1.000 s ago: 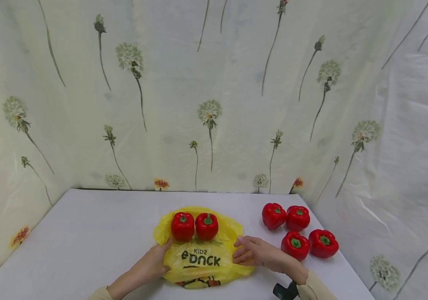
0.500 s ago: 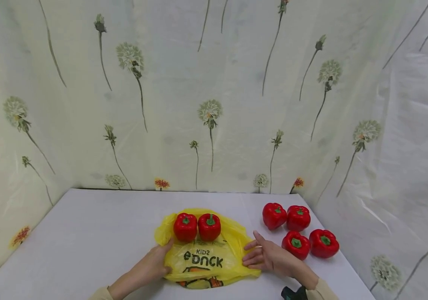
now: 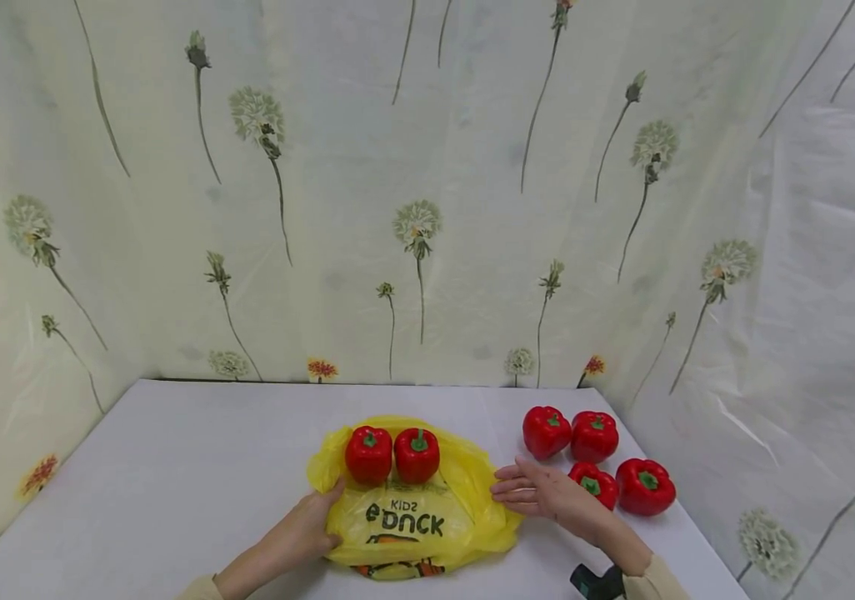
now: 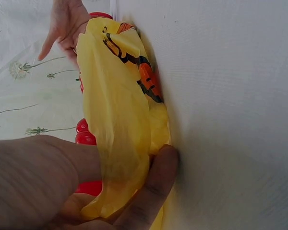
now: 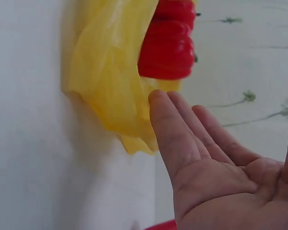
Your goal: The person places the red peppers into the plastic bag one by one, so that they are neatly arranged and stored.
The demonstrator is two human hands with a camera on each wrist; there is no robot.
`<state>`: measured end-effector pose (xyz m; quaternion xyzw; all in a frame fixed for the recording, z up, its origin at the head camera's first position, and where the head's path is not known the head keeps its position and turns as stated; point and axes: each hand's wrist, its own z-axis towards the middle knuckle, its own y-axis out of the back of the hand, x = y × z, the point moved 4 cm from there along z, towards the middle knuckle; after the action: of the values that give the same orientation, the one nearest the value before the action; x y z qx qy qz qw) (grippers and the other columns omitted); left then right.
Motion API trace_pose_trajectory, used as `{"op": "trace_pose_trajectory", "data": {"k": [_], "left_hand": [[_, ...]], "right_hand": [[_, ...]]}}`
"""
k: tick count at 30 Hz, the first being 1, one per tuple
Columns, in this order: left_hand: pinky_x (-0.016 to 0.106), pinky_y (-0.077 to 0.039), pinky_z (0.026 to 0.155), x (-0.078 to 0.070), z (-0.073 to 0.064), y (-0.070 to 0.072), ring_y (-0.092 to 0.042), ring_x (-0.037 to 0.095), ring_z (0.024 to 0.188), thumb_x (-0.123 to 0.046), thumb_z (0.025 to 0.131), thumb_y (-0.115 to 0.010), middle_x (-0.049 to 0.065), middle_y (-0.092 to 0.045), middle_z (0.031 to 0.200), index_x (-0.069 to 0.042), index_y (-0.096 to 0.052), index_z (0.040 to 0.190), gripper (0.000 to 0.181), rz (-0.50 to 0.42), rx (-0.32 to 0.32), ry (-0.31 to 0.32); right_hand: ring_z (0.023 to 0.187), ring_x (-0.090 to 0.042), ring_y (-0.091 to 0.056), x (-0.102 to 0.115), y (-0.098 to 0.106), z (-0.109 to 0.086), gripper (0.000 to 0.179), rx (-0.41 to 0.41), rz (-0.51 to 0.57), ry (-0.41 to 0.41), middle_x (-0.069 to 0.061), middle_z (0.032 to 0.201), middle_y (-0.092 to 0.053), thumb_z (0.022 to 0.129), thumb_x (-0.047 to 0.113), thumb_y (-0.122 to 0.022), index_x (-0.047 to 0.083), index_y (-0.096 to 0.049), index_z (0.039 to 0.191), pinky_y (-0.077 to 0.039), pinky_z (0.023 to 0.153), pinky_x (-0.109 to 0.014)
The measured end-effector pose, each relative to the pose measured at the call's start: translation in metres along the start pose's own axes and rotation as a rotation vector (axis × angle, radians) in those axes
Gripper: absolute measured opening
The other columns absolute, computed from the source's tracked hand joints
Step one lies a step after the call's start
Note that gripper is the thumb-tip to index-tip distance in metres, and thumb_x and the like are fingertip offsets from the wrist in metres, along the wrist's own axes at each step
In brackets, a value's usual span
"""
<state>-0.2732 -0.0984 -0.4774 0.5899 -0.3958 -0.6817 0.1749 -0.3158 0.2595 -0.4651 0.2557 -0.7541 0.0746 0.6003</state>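
A yellow plastic bag (image 3: 465, 500) printed "KIDS eDUCK" lies on the white table, its mouth spread. Two red bell peppers (image 3: 369, 455) (image 3: 417, 456) sit side by side at its far part. At the bag's left side, my left hand (image 3: 307, 525) grips the plastic edge; in the left wrist view a finger (image 4: 156, 184) lies over the outside of the yellow film. On the other side my right hand (image 3: 547, 493) has its fingers straight, the fingertips right at the bag's right edge. The right wrist view shows the palm (image 5: 216, 187) bare, holding nothing.
Several more red bell peppers (image 3: 647, 486) stand at the right of the table (image 3: 195, 467), one partly hidden behind my right hand. A dark device (image 3: 597, 582) is at the right wrist. A dandelion-print curtain (image 3: 352, 208) hangs around the table.
My right hand has moved right, drawing the bag's right side outward, and its fingers now lie straighter. The bag and its two peppers shifted slightly right. The left hand stays in place.
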Motion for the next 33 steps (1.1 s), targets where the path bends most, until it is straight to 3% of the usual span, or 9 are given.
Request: {"op": "trace_pose_trajectory", "data": {"k": [10,14,19,25,29,33], "left_hand": [[0.053,-0.047,0.097,0.000,0.000,-0.002,-0.052,0.034,0.118,0.007,0.072,-0.074,0.035,-0.039,0.143,0.016,-0.036,0.139,0.078,-0.006,0.004,0.010],[0.054,-0.046,0.097,-0.001,0.001,-0.002,-0.052,0.034,0.115,0.007,0.072,-0.074,0.035,-0.039,0.143,0.017,-0.036,0.139,0.078,-0.010,0.007,0.020],[0.057,-0.041,0.102,-0.002,0.001,-0.002,-0.046,0.042,0.127,0.007,0.072,-0.075,0.034,-0.038,0.144,0.016,-0.037,0.139,0.078,-0.017,0.010,0.043],[0.059,-0.038,0.104,-0.001,0.001,-0.003,-0.040,0.047,0.131,0.007,0.072,-0.074,0.035,-0.038,0.144,0.016,-0.037,0.139,0.077,-0.027,0.013,0.047],[0.059,-0.038,0.104,-0.001,0.001,-0.003,-0.041,0.047,0.131,0.007,0.072,-0.074,0.035,-0.038,0.143,0.016,-0.037,0.139,0.077,-0.029,0.012,0.042],[0.059,-0.039,0.103,0.000,0.001,-0.003,-0.043,0.047,0.129,0.006,0.071,-0.075,0.036,-0.039,0.142,0.015,-0.038,0.139,0.078,-0.022,0.008,0.044]], "right_hand": [[0.126,-0.030,-0.054,0.010,0.025,-0.020,0.072,-0.123,0.005,0.046,-0.017,0.139,-0.055,0.094,0.056,-0.047,0.004,-0.043,0.144,-0.042,0.103,-0.048],[0.131,-0.030,-0.050,0.017,0.035,-0.026,0.069,-0.150,-0.054,0.076,-0.014,0.144,-0.050,0.096,0.055,-0.045,0.007,-0.041,0.146,-0.043,0.103,-0.045],[0.135,-0.034,-0.045,0.030,0.050,-0.034,0.061,-0.223,-0.182,0.127,-0.013,0.147,-0.047,0.099,0.043,-0.046,0.008,-0.037,0.148,-0.048,0.101,-0.038],[0.135,-0.038,-0.043,0.038,0.067,-0.044,0.067,-0.332,-0.270,0.099,-0.012,0.148,-0.045,0.092,0.044,-0.059,0.017,-0.036,0.148,-0.050,0.099,-0.045],[0.135,-0.039,-0.041,0.038,0.074,-0.048,0.077,-0.346,-0.308,0.080,-0.013,0.150,-0.041,0.087,0.047,-0.065,0.018,-0.032,0.150,-0.051,0.097,-0.047],[0.140,-0.040,-0.032,0.035,0.077,-0.050,0.082,-0.340,-0.279,0.053,-0.014,0.152,-0.038,0.084,0.046,-0.069,0.015,-0.032,0.150,-0.050,0.098,-0.048]]}}
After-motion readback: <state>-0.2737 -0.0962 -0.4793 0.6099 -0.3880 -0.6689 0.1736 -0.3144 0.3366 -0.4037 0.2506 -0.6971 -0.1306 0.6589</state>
